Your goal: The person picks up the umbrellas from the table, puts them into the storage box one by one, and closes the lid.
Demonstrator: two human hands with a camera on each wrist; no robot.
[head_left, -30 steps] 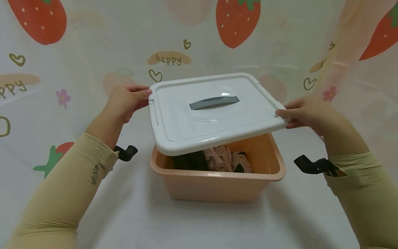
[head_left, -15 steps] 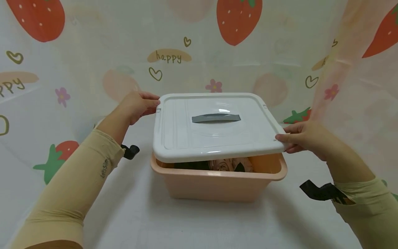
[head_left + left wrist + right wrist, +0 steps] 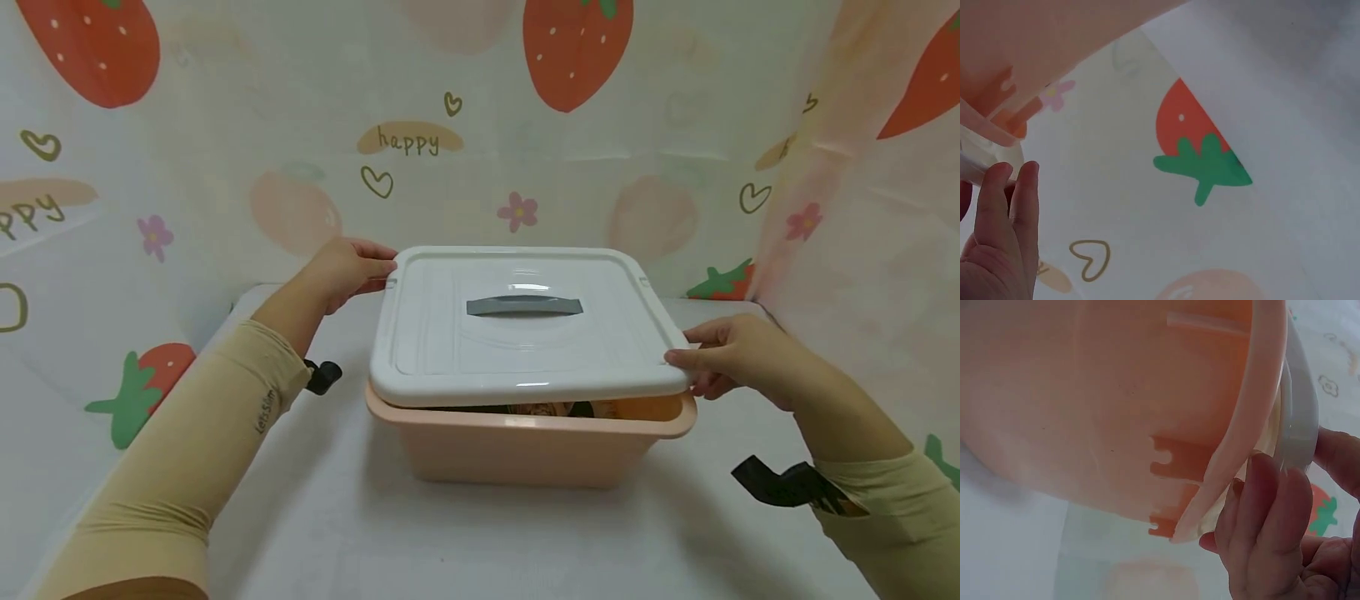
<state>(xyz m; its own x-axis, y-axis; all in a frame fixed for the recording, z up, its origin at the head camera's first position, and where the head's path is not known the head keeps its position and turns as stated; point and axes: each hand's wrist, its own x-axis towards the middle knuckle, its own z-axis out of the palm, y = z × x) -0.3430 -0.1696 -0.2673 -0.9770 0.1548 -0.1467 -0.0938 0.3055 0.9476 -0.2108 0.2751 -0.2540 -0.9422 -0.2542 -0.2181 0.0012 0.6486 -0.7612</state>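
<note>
A white lid (image 3: 517, 350) with a grey handle (image 3: 524, 306) lies over a peach plastic storage box (image 3: 525, 450), tilted a little so a gap shows along the front. Through that gap, part of some folded fabric (image 3: 540, 409) is visible; the rest is hidden. My left hand (image 3: 337, 271) pinches the lid's back left corner, thumb on top. At the right edge, my right hand (image 3: 738, 358) grips the lid between thumb and fingers. In the right wrist view, the fingers (image 3: 1279, 519) sit under the lid beside the box rim (image 3: 1254, 394).
The box stands on a white cloth-covered table (image 3: 480, 542). Behind it hangs a printed backdrop (image 3: 585, 175) with strawberries and hearts, which continues along both sides. A black strap end (image 3: 780, 483) sticks out at the right wrist.
Both hands have lowered the lid onto the box, the right side dropping most. The lid is more level, and much less of the fabric inside shows.
</note>
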